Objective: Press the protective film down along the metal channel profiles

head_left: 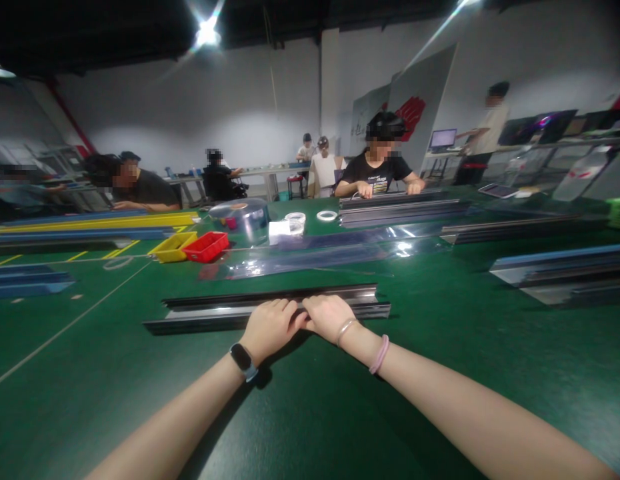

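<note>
A long dark metal rail (210, 313) lies across the green table (315, 413) in front of me. My left hand (269, 327), with a dark smartwatch on the wrist, rests on the rail's near edge, fingers curled over it. My right hand (329, 317), wearing a thin bracelet and a pink band, presses on the same rail right beside the left; the two hands touch. Both sets of fingers fold over the rail's edge, with their tips hidden behind it.
Clear plastic film (330, 253) lies beyond the rail. A red bin (206, 246) and a yellow bin (174, 247) sit at the back left beside a film roll (243, 217) and tape rolls (327, 215). More rails (400, 210) lie before a seated person (377, 167). Blue-edged rails (565, 270) lie right.
</note>
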The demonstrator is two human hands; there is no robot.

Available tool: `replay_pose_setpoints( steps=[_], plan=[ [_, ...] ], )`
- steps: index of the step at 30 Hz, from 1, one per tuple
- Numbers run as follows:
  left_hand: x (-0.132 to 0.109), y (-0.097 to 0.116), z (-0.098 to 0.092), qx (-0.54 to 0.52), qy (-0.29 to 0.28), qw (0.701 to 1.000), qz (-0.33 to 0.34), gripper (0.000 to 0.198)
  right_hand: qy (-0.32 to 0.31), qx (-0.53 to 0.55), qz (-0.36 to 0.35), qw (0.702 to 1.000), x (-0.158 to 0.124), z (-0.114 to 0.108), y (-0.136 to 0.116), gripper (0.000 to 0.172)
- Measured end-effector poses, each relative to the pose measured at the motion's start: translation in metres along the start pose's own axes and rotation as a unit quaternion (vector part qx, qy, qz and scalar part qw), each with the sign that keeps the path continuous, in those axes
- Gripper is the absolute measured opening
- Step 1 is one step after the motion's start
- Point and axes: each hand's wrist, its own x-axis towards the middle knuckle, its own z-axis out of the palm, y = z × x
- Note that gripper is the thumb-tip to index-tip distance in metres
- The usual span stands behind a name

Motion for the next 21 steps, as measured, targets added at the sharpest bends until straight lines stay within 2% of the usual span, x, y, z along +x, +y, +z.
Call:
replay_pose_setpoints(
  steps=[6, 14, 21],
  plan=[
    [0.0013, -0.0001, -0.0017, -0.005, 0.002, 1.0, 0.028, 0.024, 0.018, 0.001, 0.002, 1.0, -0.001, 0.0024, -0.0025, 0.015],
    [0.0007, -0.0024, 0.0026, -0.002, -0.006, 1.0, 0.025, 0.024, 0.028, -0.006, -0.02, 0.999, 0.0007, 0.0034, 0.0006, 0.022],
    [0.0014, -0.0014, 0.0019, 0.006, -0.025, 0.999, 0.02, 0.025, 0.023, 0.003, -0.003, 1.0, -0.0009, 0.0009, -0.0032, 0.019]
  ],
)
